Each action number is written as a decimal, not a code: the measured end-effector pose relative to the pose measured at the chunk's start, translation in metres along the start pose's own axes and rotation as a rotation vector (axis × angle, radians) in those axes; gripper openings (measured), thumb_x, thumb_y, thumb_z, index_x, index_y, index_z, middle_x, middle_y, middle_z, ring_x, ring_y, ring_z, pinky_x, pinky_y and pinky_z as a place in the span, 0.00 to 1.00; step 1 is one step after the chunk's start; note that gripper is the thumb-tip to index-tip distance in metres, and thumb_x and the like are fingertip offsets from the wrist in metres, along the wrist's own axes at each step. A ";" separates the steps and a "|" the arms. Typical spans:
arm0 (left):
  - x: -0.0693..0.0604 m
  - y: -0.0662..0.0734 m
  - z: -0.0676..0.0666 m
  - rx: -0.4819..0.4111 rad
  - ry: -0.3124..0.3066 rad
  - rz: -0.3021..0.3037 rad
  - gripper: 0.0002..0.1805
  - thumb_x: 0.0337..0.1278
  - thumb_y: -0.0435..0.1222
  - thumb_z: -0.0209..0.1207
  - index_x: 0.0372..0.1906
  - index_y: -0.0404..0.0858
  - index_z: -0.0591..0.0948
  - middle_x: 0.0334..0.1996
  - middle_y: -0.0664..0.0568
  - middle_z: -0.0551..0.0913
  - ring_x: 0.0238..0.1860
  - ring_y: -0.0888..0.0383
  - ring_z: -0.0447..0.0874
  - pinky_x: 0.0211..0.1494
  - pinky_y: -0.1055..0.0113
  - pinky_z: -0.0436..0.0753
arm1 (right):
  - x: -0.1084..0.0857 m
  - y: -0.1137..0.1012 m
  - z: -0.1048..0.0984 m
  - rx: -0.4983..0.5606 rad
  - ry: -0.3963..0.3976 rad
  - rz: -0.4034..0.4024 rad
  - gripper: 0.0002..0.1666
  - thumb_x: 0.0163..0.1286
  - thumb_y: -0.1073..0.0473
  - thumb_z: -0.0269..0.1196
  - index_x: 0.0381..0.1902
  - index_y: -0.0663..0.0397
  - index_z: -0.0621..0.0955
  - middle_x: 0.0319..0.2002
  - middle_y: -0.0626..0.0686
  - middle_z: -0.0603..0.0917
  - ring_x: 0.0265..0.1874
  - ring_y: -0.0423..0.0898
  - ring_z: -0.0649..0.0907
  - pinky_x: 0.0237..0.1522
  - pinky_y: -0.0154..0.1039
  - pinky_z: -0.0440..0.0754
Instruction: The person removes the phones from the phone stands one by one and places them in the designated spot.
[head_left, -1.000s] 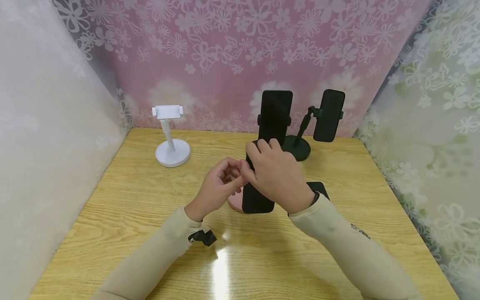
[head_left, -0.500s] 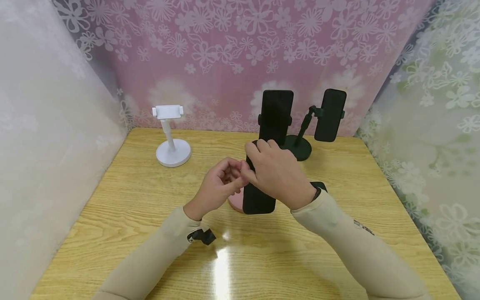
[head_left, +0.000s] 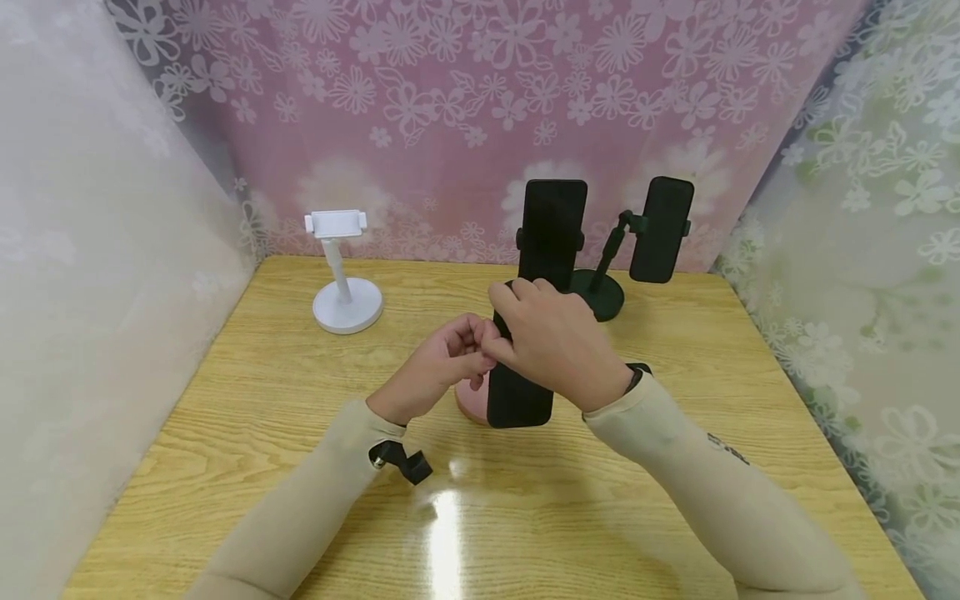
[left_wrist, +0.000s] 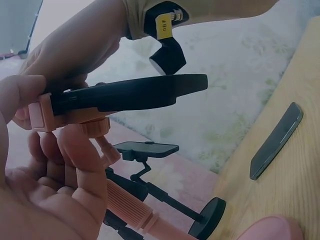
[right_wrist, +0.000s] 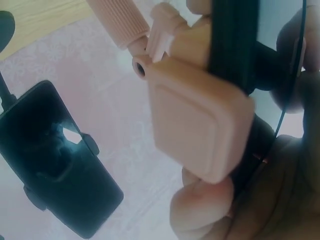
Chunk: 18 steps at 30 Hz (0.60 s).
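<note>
A black phone (head_left: 519,400) sits upright in the clamp of a pink phone stand, whose round base (head_left: 472,402) shows below it. My left hand (head_left: 435,367) pinches the clamp's pink end (left_wrist: 41,115) between thumb and fingers at the phone's left edge. My right hand (head_left: 551,342) reaches over the phone's front and grips it, fingers curled over the far side and thumb close to the left hand's fingertips. In the left wrist view the stand's ribbed pole (left_wrist: 130,202) runs below the phone. The right hand covers much of the phone's screen.
Behind stand two black phone stands, one holding a phone (head_left: 553,225), the other a phone (head_left: 662,229) at the right. A white stand (head_left: 347,304) is at the back left. Another phone (left_wrist: 276,142) lies on the wooden table, mostly hidden by the right wrist in the head view.
Over the last second, the left hand and wrist have turned slightly at the clamp. The right hand stays on the phone, nearly unmoved.
</note>
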<state>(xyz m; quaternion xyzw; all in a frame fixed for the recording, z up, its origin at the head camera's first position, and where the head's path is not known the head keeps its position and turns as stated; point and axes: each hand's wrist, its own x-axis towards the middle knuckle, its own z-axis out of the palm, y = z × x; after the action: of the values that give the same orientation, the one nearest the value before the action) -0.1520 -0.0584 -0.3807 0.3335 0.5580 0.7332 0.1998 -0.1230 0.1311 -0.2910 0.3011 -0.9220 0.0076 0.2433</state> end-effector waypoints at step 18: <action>0.010 0.004 0.010 -0.123 -0.018 -0.157 0.07 0.71 0.30 0.53 0.34 0.42 0.73 0.35 0.55 0.74 0.33 0.58 0.68 0.36 0.66 0.64 | 0.000 -0.002 -0.005 0.039 -0.058 0.066 0.12 0.72 0.53 0.56 0.30 0.53 0.71 0.23 0.49 0.67 0.20 0.47 0.67 0.14 0.37 0.61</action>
<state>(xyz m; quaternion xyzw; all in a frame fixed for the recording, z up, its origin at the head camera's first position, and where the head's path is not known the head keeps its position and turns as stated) -0.1515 -0.0457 -0.3729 0.2825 0.5345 0.7450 0.2819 -0.1194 0.1306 -0.2867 0.2755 -0.9378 0.0246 0.2101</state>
